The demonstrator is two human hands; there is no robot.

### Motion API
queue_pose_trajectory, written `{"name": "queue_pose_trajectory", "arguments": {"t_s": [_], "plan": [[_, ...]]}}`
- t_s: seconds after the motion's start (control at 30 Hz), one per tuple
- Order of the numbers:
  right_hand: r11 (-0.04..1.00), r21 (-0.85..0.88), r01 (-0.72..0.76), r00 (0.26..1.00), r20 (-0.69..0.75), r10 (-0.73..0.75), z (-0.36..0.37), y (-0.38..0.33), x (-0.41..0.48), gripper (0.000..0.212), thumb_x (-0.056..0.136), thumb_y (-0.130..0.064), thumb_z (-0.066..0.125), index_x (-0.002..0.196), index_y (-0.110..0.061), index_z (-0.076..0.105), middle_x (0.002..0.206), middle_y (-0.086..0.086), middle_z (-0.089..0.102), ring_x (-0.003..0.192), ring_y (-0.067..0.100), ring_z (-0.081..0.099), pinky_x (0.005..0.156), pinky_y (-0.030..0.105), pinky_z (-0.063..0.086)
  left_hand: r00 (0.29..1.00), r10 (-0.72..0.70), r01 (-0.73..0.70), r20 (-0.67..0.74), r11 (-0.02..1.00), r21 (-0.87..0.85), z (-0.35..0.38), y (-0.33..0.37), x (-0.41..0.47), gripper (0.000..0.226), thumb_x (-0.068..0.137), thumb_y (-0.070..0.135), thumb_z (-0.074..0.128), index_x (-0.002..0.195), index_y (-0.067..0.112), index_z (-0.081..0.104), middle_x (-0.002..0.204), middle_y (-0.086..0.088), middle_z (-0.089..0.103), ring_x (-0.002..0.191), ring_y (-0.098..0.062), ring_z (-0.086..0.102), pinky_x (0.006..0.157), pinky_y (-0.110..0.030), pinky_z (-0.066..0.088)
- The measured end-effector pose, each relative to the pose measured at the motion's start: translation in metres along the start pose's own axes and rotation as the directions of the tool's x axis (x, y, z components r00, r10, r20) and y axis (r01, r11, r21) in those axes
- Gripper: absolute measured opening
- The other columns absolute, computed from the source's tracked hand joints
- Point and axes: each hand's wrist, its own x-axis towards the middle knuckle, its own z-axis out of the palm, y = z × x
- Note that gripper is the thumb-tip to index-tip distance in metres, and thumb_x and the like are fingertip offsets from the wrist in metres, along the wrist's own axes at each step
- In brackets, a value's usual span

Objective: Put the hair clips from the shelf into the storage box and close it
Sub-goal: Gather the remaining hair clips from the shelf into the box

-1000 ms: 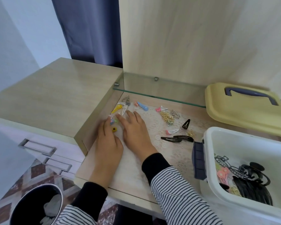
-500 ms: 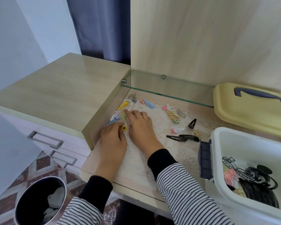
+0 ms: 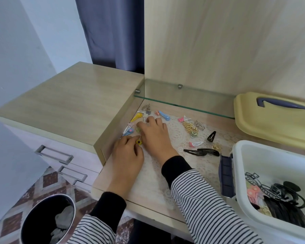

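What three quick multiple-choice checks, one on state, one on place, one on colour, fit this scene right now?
1. The storage box is: A) closed B) open, clips inside C) open, empty
2. The yellow lid lies: A) on the floor B) in the box C) on the shelf behind the box
3. The long clips nearest the box's latch are: A) red B) black C) green

Answers: 1 B, clips show through its open top; 2 C, it rests on the wood beyond the box; 3 B, both are plainly black.
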Motion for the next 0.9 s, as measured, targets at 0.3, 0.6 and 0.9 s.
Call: {"name": "queue_pose_trajectory", "arguments": {"t_s": [0.3, 0.6, 0.9], "plan": [[0.999, 0.013, -0.039, 0.999, -0.027, 0.039, -0.008, 0.000, -0.004, 0.023, 0.084, -0.007, 0.054, 0.106, -0.012, 0.058, 0.106, 0.008, 0.057, 0.098, 0.029, 0.043, 0.077, 0.036, 0.032, 1.000, 0.010, -0.010, 0.005, 1.000, 0.022, -0.004, 0.005, -0.001, 0.026, 0.082, 0.014, 0.059, 0.106, 0.014, 0.069, 0.107, -0.009, 0.066, 0.096, -0.028, 0.058, 0.086, -0.037, 0.046], [0.984, 0.090, -0.152, 0.988, 0.054, 0.147, -0.047, -0.020, -0.015, 0.035, 0.086, -0.006, 0.048, 0.121, -0.007, 0.050, 0.123, 0.014, 0.053, 0.120, 0.034, 0.036, 0.093, 0.039, 0.032, 0.996, -0.081, 0.089, 0.045, 0.970, -0.226, -0.018, 0.013, 0.000, 0.025, 0.083, 0.005, 0.063, 0.107, 0.010, 0.066, 0.099, 0.001, 0.069, 0.089, -0.014, 0.061, 0.080, -0.026, 0.046], [0.977, 0.082, -0.197, 0.980, -0.010, 0.198, -0.103, -0.022, -0.035, 0.043, 0.082, -0.013, 0.054, 0.125, -0.007, 0.046, 0.115, 0.011, 0.059, 0.110, 0.031, 0.048, 0.077, 0.036, 0.037, 0.963, -0.192, 0.259, 0.191, 0.862, -0.436, -0.034, 0.034, 0.013, 0.020, 0.085, 0.007, 0.063, 0.102, 0.017, 0.062, 0.092, 0.006, 0.064, 0.086, -0.019, 0.062, 0.069, -0.023, 0.045]]}}
